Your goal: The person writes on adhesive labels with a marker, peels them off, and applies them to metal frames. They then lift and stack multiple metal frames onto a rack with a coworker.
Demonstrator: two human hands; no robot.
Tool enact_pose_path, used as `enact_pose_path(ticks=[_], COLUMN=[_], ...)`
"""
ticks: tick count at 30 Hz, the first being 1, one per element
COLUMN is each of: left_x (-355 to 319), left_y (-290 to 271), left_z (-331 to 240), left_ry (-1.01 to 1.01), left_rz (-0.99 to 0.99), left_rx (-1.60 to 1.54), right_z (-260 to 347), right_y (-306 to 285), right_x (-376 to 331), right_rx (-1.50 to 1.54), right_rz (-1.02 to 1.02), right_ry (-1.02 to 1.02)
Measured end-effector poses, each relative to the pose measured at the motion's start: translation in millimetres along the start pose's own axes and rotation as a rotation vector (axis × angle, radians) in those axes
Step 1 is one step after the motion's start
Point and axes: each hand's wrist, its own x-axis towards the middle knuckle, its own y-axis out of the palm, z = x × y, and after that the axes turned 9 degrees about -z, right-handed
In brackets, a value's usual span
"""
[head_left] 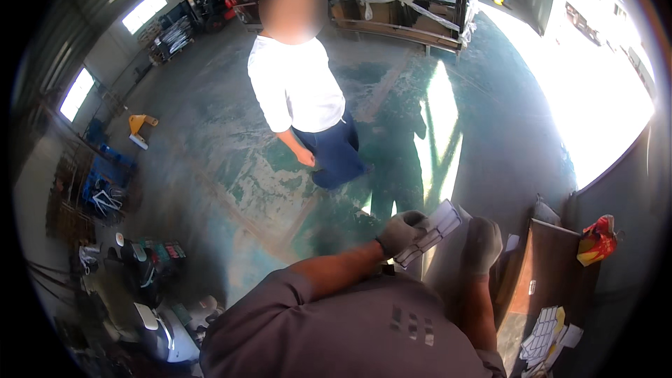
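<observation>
My left hand (403,234), in a grey work glove, is closed on the lower left end of a white gridded sheet (437,232). The sheet looks like a page of labels split into cells by dark lines, and it is tilted in front of my chest. My right hand (483,245), gloved as well, is raised just right of the sheet with its fingers curled in. Whatever those fingers hold, if anything, is hidden. More gridded white sheets (540,336) lie in a loose pile on a brown wooden surface (526,290) at my right.
A person in a white top (294,84) stands ahead. A red and yellow bag (597,241) rests by the wooden surface. Scooters (150,322) stand at the lower left, a yellow pallet jack (142,126) farther off. Wrapped racks (399,10) fill the back.
</observation>
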Motion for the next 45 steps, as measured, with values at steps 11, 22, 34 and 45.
enact_pose_path(ticks=[11, 22, 34, 45], left_x=[-22, -33, -27, -15], left_y=[-134, -127, -87, -69], left_z=[122, 134, 103, 84], left_ry=[-0.34, -0.363, -0.383, -0.365], left_rz=[-0.365, -0.483, -0.468, -0.463], left_rx=[-0.352, -0.46, -0.492, -0.473], right_z=[45, 40, 27, 10], right_y=[54, 83, 69, 65], right_x=[77, 80, 112, 133], right_rx=[0.291, 0.492, 0.515, 0.459], right_rz=[0.018, 0.204, 0.176, -0.005], right_ry=[-0.213, 0.116, 0.346, 0.145])
